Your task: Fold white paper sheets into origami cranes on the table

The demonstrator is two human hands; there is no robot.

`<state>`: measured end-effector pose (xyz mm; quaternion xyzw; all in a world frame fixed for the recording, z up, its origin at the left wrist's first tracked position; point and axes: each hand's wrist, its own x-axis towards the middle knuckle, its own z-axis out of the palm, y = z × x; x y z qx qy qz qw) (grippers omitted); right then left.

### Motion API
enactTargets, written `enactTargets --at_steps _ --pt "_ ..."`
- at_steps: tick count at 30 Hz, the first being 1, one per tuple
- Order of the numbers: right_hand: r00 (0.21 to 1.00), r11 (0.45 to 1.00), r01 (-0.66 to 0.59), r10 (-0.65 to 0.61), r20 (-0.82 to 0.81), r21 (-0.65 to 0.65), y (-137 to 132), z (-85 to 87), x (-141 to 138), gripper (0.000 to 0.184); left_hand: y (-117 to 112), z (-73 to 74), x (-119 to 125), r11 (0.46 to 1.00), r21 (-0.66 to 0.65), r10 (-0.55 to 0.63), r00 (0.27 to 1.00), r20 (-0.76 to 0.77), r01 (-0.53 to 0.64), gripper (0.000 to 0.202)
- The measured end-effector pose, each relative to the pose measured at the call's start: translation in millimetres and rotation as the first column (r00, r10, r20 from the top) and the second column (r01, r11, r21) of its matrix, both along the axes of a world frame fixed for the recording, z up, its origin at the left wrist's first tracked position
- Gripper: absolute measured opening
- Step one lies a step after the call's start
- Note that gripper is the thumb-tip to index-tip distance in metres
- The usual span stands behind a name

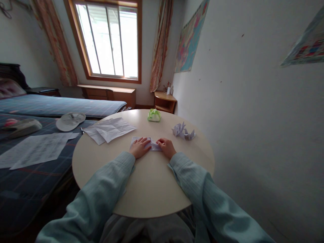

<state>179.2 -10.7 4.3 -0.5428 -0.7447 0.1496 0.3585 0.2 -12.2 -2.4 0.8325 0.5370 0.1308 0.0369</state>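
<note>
A folded sheet of paper lies flat on the round cream table in front of me. My left hand rests on its left part with the fingers stretched out over it. At the right part, my right hand has its fingers curled, with thumb and fingertips pinching a fold of the paper. Both hands partly cover the sheet. Right of them stand folded paper figures. Several loose creased sheets overlap at the table's left.
A green-and-white tissue pack stands near the table's far edge. Left of the table is a bed with printed sheets and a white cap on it. A white wall rises close on the right.
</note>
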Motion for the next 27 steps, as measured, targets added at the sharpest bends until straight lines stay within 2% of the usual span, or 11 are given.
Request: enactTargets --at_steps 27 --pt "1.0 1.0 -0.004 0.004 0.016 -0.004 -0.5 0.4 0.0 0.019 -0.7 0.5 -0.1 1.0 0.001 0.002 1.0 -0.001 -0.002 0.048"
